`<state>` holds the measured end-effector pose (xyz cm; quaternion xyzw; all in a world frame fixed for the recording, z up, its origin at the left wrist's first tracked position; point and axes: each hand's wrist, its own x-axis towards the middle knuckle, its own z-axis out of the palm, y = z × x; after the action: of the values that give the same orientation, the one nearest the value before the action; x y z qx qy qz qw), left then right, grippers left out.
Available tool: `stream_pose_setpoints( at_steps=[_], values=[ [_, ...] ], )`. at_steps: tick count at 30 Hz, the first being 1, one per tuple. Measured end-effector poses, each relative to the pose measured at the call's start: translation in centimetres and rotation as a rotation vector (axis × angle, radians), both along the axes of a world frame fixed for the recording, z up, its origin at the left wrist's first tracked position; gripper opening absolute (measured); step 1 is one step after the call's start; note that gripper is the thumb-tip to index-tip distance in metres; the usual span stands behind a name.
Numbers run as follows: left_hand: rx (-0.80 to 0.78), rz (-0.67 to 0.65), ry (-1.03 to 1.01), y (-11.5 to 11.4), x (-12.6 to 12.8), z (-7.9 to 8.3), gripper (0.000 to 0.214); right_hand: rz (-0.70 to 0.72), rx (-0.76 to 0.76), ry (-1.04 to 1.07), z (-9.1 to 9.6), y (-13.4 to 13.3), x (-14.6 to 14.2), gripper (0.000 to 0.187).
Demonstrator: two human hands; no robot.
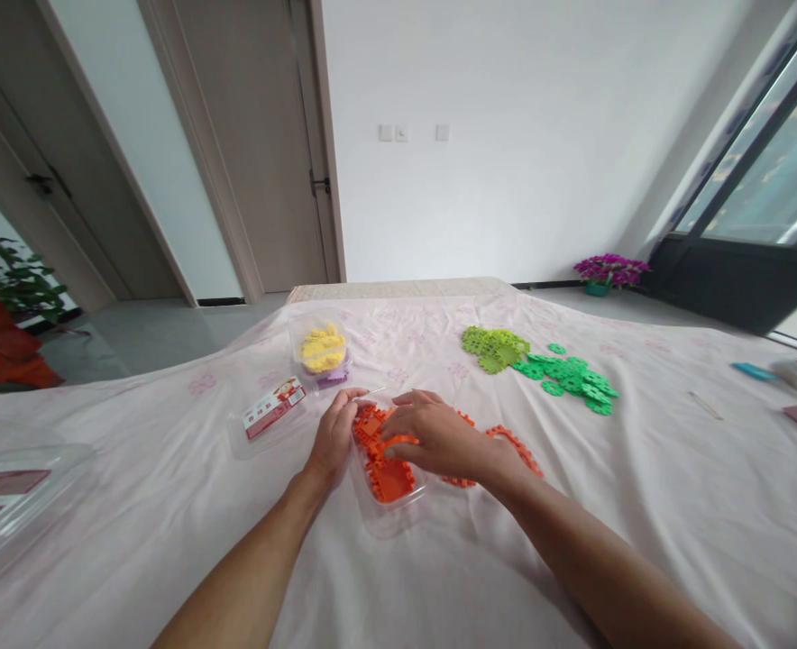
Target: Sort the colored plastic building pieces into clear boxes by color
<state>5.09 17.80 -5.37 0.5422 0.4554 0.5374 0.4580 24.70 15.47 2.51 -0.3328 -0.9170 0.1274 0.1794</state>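
Observation:
A clear plastic box [390, 515] full of orange interlocking pieces [390, 476] lies on the pink cloth in front of me. My left hand [334, 436] grips the box's left rim, fingers curled round it. My right hand [443, 436] lies over the box and the orange pieces, fingers stretched out and pressing down on them. More orange pieces [515, 444] lie loose on the cloth just right of that hand.
A clear lid with a red label [271, 409] lies left of the box. Behind it stands a clear tub of yellow pieces [322, 350]. Green pieces [561, 371] are scattered at the right. Another clear container [6, 505] sits at the far left.

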Motion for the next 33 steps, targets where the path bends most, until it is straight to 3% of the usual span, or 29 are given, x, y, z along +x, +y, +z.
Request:
stream_pose_setpoints(
  at_steps=[2, 5, 9, 13, 19, 23, 33],
  values=[
    [-0.014, -0.003, -0.004, 0.0, 0.0, -0.1, 0.035, -0.041, 0.000, 0.040, 0.2, 0.5, 0.5, 0.017],
    [-0.030, 0.013, -0.016, 0.1, -0.1, -0.3, 0.036, -0.236, -0.006, 0.045, 1.4, 1.3, 2.0, 0.021],
    [0.005, 0.047, -0.011, 0.4, -0.2, -0.7, 0.035, -0.513, -0.068, -0.223, 2.9, 1.6, 4.5, 0.030],
    [0.013, 0.109, -0.006, 0.7, -0.4, -1.1, 0.037, -0.659, -0.131, -0.434, 2.8, 2.0, 5.7, 0.042],
    [0.031, 0.125, 0.000, 0.7, -0.6, -1.2, 0.037, -0.624, -0.272, -0.545, 1.1, 2.9, 5.8, 0.052],
    [0.038, 0.107, 0.009, 0.7, -0.6, -1.1, 0.035, -0.574, -0.305, -0.553, 0.2, 3.2, 5.9, 0.049],
    [0.043, 0.098, 0.023, 0.8, -0.6, -1.5, 0.035, -0.562, -0.318, -0.447, 0.3, 3.6, 6.8, 0.039]
  ],
)
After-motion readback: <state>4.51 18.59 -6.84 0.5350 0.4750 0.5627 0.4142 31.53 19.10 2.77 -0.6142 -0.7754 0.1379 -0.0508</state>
